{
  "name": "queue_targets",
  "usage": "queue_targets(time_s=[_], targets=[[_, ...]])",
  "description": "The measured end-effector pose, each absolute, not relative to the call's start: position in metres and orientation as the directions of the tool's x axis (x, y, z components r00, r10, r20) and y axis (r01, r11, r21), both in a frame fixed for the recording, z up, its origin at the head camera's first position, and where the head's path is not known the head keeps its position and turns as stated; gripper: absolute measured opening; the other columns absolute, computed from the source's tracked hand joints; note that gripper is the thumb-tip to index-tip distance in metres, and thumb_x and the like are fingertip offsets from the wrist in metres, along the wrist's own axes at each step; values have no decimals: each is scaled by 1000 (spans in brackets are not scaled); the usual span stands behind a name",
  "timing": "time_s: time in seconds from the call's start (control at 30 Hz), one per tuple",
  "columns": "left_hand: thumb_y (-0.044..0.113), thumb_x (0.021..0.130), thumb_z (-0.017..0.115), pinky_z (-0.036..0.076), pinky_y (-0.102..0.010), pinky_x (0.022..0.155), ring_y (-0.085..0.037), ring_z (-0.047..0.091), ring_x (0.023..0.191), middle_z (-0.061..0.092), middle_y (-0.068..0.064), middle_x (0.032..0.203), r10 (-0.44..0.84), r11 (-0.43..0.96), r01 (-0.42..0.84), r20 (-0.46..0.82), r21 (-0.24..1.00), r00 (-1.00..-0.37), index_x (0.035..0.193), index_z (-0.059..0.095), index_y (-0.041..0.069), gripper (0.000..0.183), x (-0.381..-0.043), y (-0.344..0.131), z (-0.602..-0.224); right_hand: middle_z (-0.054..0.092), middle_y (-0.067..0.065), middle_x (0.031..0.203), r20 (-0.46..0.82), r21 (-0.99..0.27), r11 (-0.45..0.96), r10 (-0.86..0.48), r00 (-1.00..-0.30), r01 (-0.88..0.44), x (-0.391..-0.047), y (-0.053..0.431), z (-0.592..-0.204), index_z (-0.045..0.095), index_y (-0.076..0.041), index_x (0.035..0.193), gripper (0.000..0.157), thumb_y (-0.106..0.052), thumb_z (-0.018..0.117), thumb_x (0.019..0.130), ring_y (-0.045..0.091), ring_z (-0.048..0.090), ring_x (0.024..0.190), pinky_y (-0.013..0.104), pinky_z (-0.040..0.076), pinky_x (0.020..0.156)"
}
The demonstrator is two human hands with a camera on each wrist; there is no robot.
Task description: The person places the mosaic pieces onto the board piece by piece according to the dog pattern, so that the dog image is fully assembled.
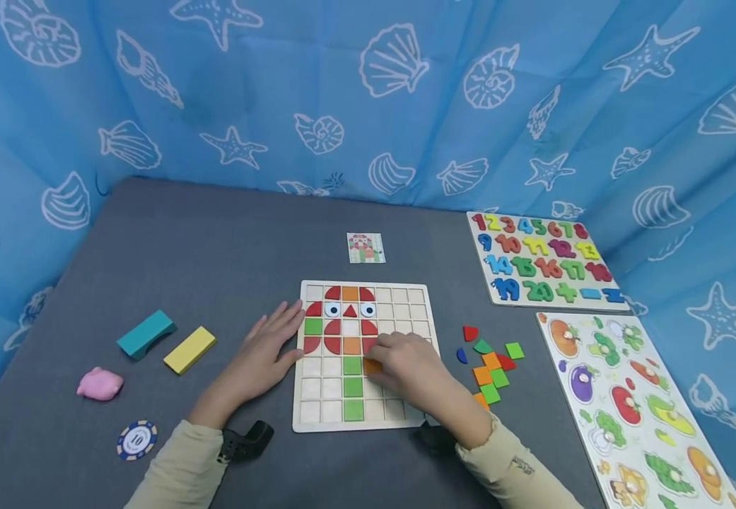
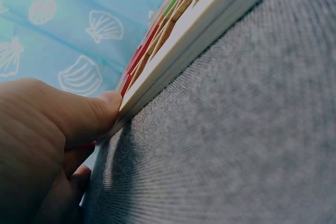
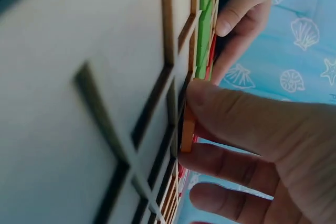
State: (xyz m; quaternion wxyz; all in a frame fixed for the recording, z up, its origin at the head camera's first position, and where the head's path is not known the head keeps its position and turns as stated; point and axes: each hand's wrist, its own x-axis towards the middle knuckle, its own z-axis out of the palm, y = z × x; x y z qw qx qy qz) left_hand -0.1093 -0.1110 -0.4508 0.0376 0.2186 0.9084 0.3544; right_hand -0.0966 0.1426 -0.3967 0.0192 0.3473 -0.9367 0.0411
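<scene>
A white wooden grid board (image 1: pixel 317 411) lies on the grey table, with red, green, orange and white pieces forming an owl-like face in its left part. My left hand (image 1: pixel 267 353) rests against the board's left edge, its fingers extended. In the left wrist view the thumb (image 2: pixel 97 111) touches that edge. My right hand (image 1: pixel 415 371) pinches an orange square tile (image 3: pixel 188 129) between thumb and finger, at a cell right of the column of green tiles (image 1: pixel 353 387). A small picture card (image 1: pixel 365 248) lies beyond the board.
Loose coloured tiles (image 1: pixel 491 360) lie right of the board. Farther right are a number puzzle (image 1: pixel 548 258) and a vegetable puzzle (image 1: pixel 641 410). On the left are a teal block (image 1: pixel 146 334), a yellow block (image 1: pixel 189 350), a pink pig toy (image 1: pixel 100 384) and a poker chip (image 1: pixel 136 440).
</scene>
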Motion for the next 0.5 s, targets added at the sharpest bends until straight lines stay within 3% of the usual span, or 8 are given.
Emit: queue_targets(time_s=[0.3,0.5], targets=[[19,85,59,9,-52,105,-29,13,135,22,-8,146,423,656,372,88,657,-902,139,29,5,63,-109,-109,-451,62,-7,90,23,-118,777,-620,-784,-618,-97,151,-393,68,-20,101,32,-27,75,70,8,55,77,26,46,68],[19,85,59,8,-52,105,-28,12,136,22,-8,147,422,659,365,78,657,-903,139,29,6,63,-110,-110,-450,62,-5,91,25,-118,841,-530,-848,-529,-86,194,-378,67,-18,101,36,-26,77,67,9,57,79,29,47,70]])
